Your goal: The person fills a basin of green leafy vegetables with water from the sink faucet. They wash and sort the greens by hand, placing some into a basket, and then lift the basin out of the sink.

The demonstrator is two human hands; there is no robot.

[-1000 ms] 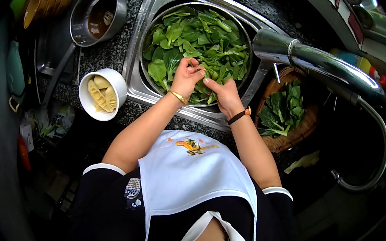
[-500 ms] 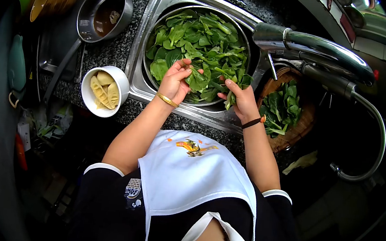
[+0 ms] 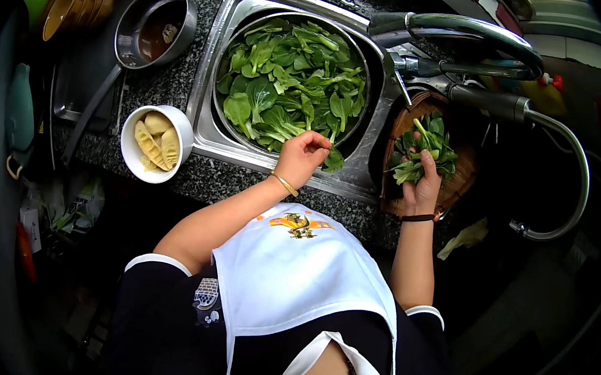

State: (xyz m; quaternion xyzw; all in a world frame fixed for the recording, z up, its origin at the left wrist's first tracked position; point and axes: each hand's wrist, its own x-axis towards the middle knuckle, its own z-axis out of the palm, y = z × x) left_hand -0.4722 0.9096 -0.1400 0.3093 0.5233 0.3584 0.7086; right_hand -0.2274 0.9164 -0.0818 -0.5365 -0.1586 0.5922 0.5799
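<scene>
A large round metal basin (image 3: 217, 85) in the sink is heaped with leafy greens (image 3: 295, 62). At its near rim, my left hand (image 3: 302, 160) is closed in a pinch, with a single green leaf (image 3: 333, 161) at its fingertips. My right hand (image 3: 424, 186) is wrapped round a bunch of leafy greens (image 3: 433, 144), held over a brown woven basket (image 3: 458, 176) on the right. Part of the basket is hidden behind the bunch and the hand.
A chrome faucet (image 3: 470, 37) arches over the sink (image 3: 200, 129) and basket. Left of the sink stand a white bowl of dumplings (image 3: 183, 135) and a saucepan (image 3: 180, 47) with brown liquid. Stacked bowls (image 3: 77, 9) and a metal tray (image 3: 70, 75) are farther left.
My right hand has moved right, from the basin to over the basket, and holds a bunch of greens. My left hand has shifted right and nearer to me along the basin's rim.
</scene>
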